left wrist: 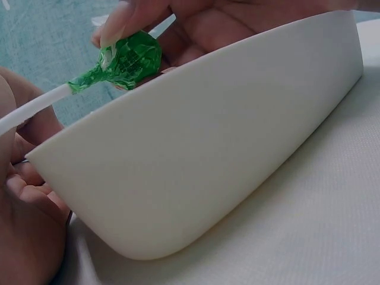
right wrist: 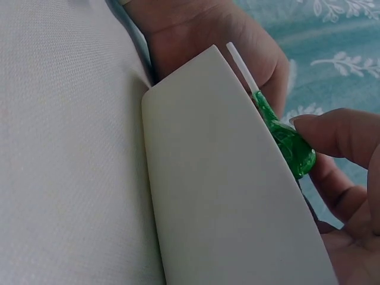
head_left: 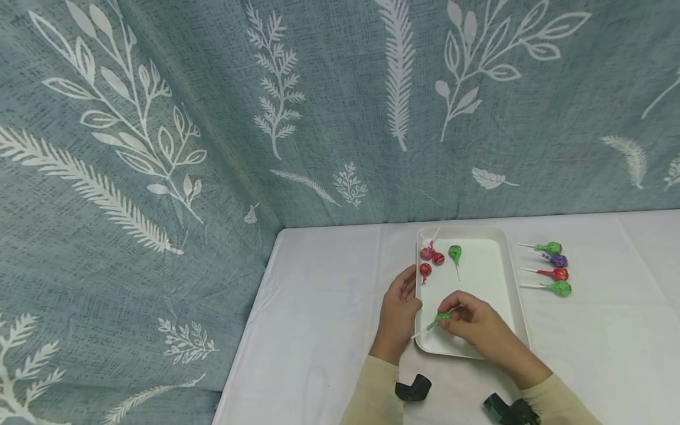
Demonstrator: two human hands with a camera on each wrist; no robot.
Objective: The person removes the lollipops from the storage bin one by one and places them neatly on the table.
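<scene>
In the head view a white tray (head_left: 494,313) lies on the table, and my left hand (head_left: 399,310) holds its left side, thumb at the rim. My right hand (head_left: 478,324), over the tray's near part, pinches a green-wrapped lollipop (head_left: 438,320) by its candy end; the white stick points toward the near left corner. Close up, the left wrist view shows this green lollipop (left wrist: 132,59) just above the tray wall (left wrist: 196,142). Another green lollipop (head_left: 455,254) lies inside the tray, right of several red and pink lollipops (head_left: 426,270) along the left side.
To the right of the tray, lollipops lie in a column on the white cloth (head_left: 611,348): a green one (head_left: 552,248), a purple one (head_left: 559,261), a red one (head_left: 560,274) and another green one (head_left: 561,288). A patterned curtain (head_left: 340,118) hangs behind.
</scene>
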